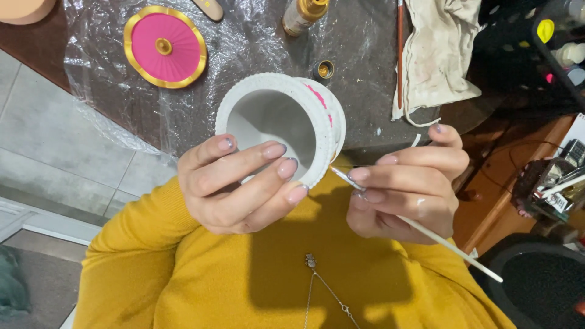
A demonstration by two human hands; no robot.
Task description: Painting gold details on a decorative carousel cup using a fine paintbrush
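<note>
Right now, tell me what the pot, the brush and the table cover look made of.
Pot: likely plaster or unglazed ceramic; matte white-grey, thick wall, beaded rim, some pink paint on its outside. Brush: thin white handle, wood or plastic, cannot tell; shiny ferrule near the tip looks metal. Table cover: thin clear plastic film; it is crinkled, glossy and shows the dark table through it.

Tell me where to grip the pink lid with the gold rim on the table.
Take the pink lid by its small gold centre knob, from straight above: it lies flat on the plastic sheet, knob up, clear of both hands. The thin rim sits flush, so it likely offers less purchase.
</note>
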